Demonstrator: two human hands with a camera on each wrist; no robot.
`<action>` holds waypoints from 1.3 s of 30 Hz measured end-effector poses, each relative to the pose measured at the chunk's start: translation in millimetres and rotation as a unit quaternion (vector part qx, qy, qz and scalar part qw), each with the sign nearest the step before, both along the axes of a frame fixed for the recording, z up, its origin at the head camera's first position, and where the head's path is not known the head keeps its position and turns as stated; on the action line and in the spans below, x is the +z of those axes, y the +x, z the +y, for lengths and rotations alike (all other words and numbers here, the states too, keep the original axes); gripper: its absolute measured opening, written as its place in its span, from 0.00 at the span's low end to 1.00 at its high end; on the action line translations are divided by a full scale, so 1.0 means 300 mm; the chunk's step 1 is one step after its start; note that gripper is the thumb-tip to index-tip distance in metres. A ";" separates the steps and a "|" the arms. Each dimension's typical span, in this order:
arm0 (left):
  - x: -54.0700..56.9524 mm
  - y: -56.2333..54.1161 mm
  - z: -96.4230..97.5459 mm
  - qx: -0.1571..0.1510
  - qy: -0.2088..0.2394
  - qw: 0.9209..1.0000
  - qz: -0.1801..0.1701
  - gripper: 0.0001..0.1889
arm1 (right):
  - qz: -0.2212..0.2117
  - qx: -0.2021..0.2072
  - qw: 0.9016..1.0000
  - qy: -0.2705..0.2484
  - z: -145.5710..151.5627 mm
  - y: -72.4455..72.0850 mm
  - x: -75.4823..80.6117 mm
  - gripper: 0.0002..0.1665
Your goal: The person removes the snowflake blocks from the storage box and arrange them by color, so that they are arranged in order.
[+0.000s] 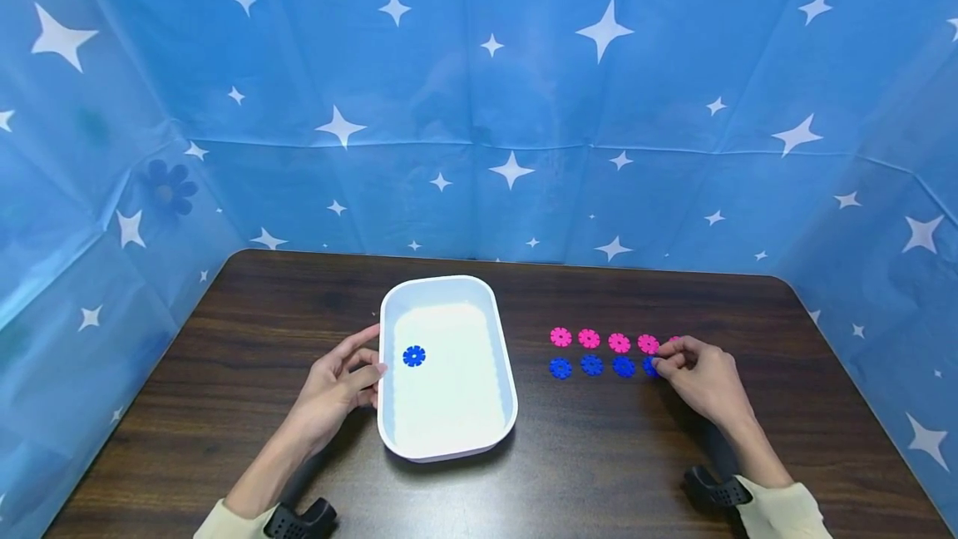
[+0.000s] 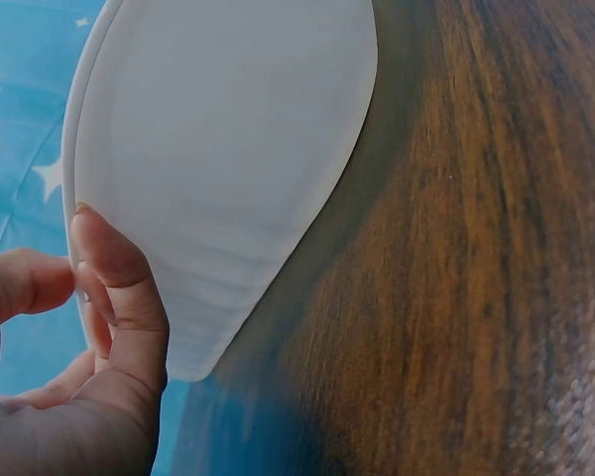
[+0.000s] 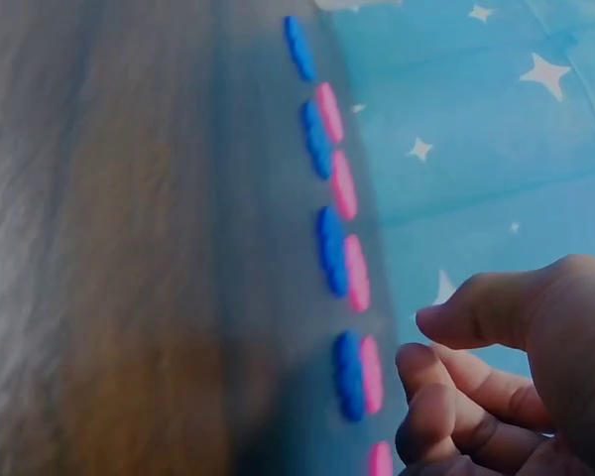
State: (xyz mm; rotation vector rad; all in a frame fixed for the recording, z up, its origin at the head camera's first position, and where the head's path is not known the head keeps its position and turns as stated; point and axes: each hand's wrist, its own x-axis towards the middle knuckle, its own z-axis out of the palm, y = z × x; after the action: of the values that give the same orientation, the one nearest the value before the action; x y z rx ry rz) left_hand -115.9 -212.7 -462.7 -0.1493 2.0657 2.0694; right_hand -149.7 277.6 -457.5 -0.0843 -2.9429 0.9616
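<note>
A white tray [image 1: 449,439] stands on the table with one blue notched disc [image 1: 414,356] inside, toward its left wall. My left hand [image 1: 340,381] holds the left rim of that tray; in the left wrist view thumb and fingers pinch its edge [image 2: 71,169]. To the right lie a row of several pink notched discs [image 1: 619,343] and, nearer me, a row of several blue ones [image 1: 592,365]. My right hand [image 1: 703,377] is at the right end of both rows, partly covering the last discs. In the right wrist view its thumb [image 3: 476,309] and fingers are apart, nothing visible between them.
The dark wooden table [image 1: 599,464] ends at a blue curtain [image 1: 479,198] with white stars behind and at both sides. A black wrist strap [image 1: 303,520] shows at my left sleeve, another band [image 1: 714,489] at my right.
</note>
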 end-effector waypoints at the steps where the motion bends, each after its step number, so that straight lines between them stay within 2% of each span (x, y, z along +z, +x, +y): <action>1: 0.002 0.001 0.000 0.000 -0.001 1.000 0.000 0.33 | 0.003 0.006 1.000 0.000 -0.007 -0.001 0.007 0.10; 10: 0.001 0.004 -0.003 -0.005 -0.002 1.000 0.005 0.33 | 0.012 0.065 0.997 -0.028 -0.076 -0.009 0.072 0.13; 15: 0.004 0.006 -0.002 -0.005 -0.002 1.000 0.004 0.33 | 0.036 0.101 0.994 -0.029 -0.128 -0.021 0.112 0.11; 24: 0.006 0.006 0.001 0.002 -0.005 1.000 0.000 0.33 | 0.062 0.174 0.981 -0.064 -0.235 -0.045 0.172 0.12; 29: 0.007 0.007 0.001 0.001 -0.006 1.000 0.000 0.33 | 0.069 0.211 0.972 -0.074 -0.295 -0.057 0.202 0.16; 39: 0.004 0.004 0.002 -0.003 -0.003 1.000 0.004 0.33 | 0.073 0.258 0.960 -0.086 -0.416 -0.085 0.233 0.22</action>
State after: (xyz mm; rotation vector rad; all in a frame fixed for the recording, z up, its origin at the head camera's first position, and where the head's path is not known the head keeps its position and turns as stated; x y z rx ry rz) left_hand -114.9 -212.1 -461.6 -0.1361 2.0741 2.0640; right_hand -175.3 152.8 -387.6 0.7479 -2.7826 1.2109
